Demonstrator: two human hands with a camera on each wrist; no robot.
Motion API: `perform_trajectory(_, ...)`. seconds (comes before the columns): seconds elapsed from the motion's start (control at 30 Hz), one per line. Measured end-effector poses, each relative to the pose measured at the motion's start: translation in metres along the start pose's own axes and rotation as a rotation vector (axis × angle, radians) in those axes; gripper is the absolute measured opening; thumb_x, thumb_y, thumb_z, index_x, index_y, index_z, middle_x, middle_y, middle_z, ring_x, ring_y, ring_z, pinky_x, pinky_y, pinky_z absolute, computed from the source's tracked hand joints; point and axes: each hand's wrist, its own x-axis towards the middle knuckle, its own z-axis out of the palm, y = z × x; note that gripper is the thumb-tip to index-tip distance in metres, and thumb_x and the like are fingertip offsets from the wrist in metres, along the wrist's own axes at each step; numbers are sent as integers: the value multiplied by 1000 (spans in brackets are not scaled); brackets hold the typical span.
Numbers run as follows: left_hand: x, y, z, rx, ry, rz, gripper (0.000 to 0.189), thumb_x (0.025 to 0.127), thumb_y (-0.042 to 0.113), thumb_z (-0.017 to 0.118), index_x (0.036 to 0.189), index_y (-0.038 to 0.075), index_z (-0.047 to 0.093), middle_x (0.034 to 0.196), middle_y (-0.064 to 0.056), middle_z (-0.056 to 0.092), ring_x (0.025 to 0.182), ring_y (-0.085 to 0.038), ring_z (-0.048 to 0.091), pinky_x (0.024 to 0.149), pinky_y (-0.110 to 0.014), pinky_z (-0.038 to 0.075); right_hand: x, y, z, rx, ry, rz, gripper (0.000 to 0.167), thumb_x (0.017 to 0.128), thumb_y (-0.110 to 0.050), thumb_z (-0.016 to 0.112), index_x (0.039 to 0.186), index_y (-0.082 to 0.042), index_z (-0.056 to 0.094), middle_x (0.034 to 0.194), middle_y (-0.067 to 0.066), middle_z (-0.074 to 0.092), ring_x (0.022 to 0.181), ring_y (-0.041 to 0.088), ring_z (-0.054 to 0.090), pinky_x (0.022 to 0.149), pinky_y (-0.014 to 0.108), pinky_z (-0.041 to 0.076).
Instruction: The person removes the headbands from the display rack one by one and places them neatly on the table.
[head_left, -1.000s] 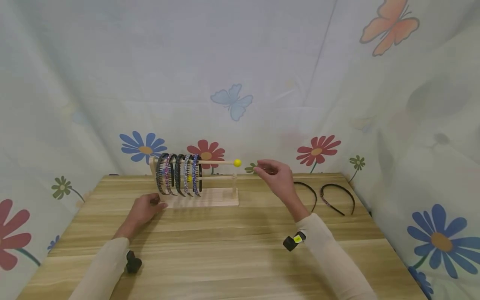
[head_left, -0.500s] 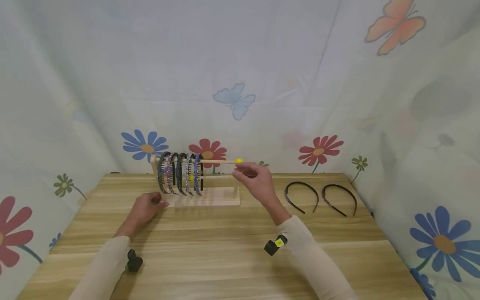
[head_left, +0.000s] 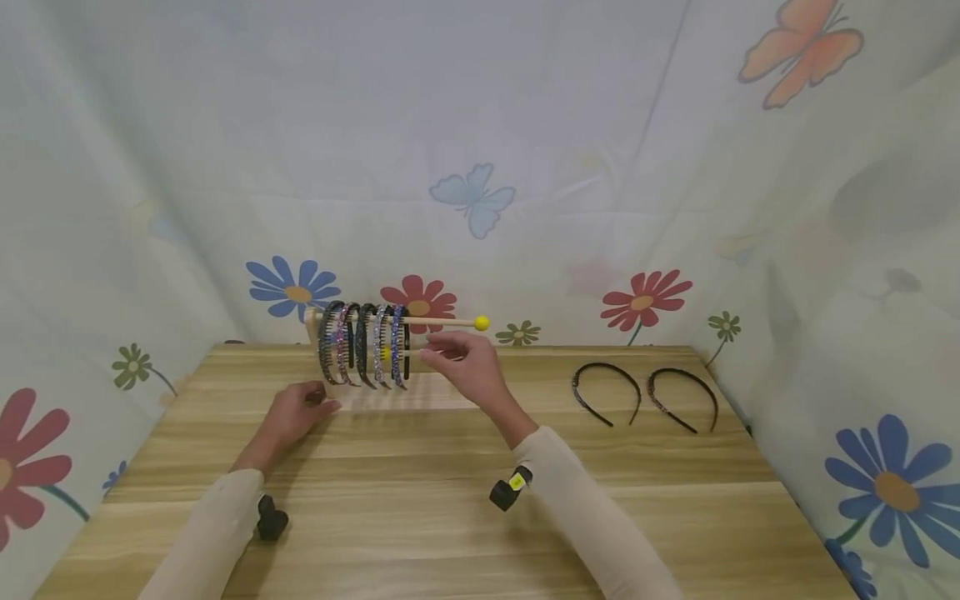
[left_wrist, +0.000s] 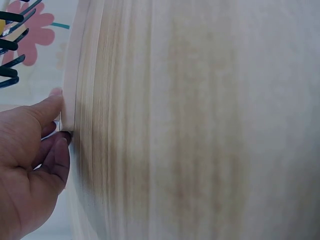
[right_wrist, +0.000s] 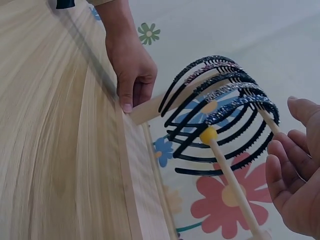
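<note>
My left hand [head_left: 295, 414] pinches the left end of a wooden headband stand's pale base [head_left: 427, 398], thumb above and fingers bent against its edge in the left wrist view. Several headbands [head_left: 363, 350], black-toothed and covered in glitter, hang together at the stand's left side. A yellow ball [head_left: 482, 322] caps the upper rod, while another yellow ball [right_wrist: 208, 135] tips the lower one. Just right of the headbands is my right hand [head_left: 472, 371], its fingers loosely bent by the rods with nothing visible in them. It covers part of the lower rod and the upright.
Two dark headbands, a left one [head_left: 637, 390] and a right one [head_left: 710, 393], lie on the right part of the wooden table [head_left: 420, 517]. Behind the table hangs a fabric backdrop [head_left: 360, 150] with flowers and butterflies.
My right hand has moved left, from beyond the upper rod's yellow ball, past it, to near the hanging headbands. The left hand stays at the stand's base.
</note>
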Motion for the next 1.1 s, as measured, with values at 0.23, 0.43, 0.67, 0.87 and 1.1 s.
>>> perform_trajectory(0.23,0,2,0,-1,-11,-18,42,97,26,72,121,-8,66,119,-30,69,111,-43,66,94,-57,54,6,-1,20,44,-45,54,39,91,-37,79,121,-12,75,109,-2,76,94,12,70,82,29,59)
perform_trajectory(0.43,0,4,-1,13,6,4,31,96,24,73,110,-4,70,111,-25,72,104,-37,68,90,-55,55,9,0,30,74,-62,80,38,90,-38,79,121,-15,75,110,-4,75,94,11,70,80,29,60)
perform_trajectory(0.67,-1,5,-1,19,0,-3,35,97,23,73,116,-7,68,113,-25,71,106,-38,67,91,-56,54,9,1,37,72,-87,125,42,90,-40,79,123,-15,74,107,-5,75,94,9,70,80,29,59)
perform_trajectory(0.87,-1,5,-1,14,-5,-11,41,97,23,72,122,-9,66,119,-29,69,112,-43,66,95,-58,53,8,1,42,92,-102,136,41,91,-34,79,124,-10,72,109,-1,75,95,10,70,81,28,59)
perform_trajectory(1.1,0,5,0,17,-9,-19,44,97,24,72,125,-9,65,122,-30,68,114,-44,65,96,-58,53,7,0,43,102,-101,131,40,92,-34,78,123,-9,72,109,2,75,96,10,69,81,27,59)
